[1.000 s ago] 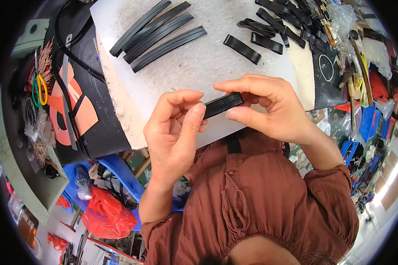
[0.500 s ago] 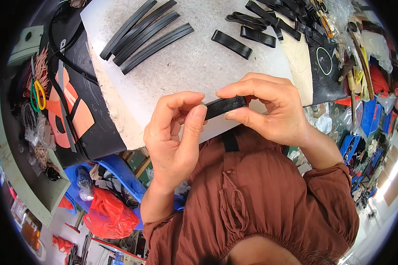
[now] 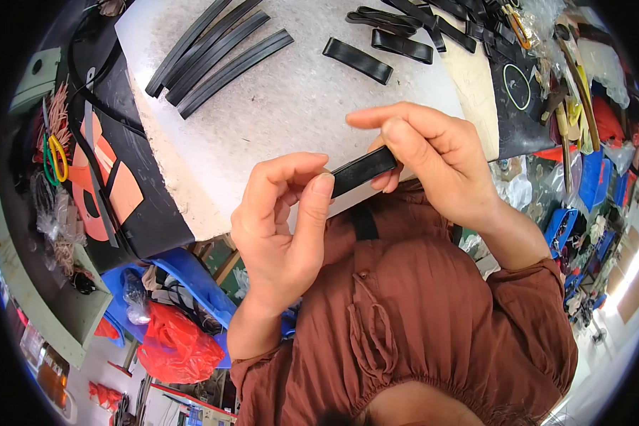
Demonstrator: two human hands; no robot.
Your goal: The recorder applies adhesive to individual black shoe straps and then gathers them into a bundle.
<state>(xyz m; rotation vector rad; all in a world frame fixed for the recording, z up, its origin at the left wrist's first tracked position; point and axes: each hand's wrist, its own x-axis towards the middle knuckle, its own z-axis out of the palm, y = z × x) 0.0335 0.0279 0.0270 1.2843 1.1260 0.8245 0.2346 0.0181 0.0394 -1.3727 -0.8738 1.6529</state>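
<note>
White board is lying beyond; L hand is pinching blk band, long axis pointing to R hand, whose grip is staying unclear.

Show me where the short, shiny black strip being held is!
In the head view, the short, shiny black strip is near the middle, between the left hand and right hand, pictured above the reddish-brown cloth top.

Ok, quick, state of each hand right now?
Left hand: closed, pinching one end of the flat black band.
Right hand: partly open, thumb clear, fingers behind the band's other end; whether they grip it cannot be told.
</note>
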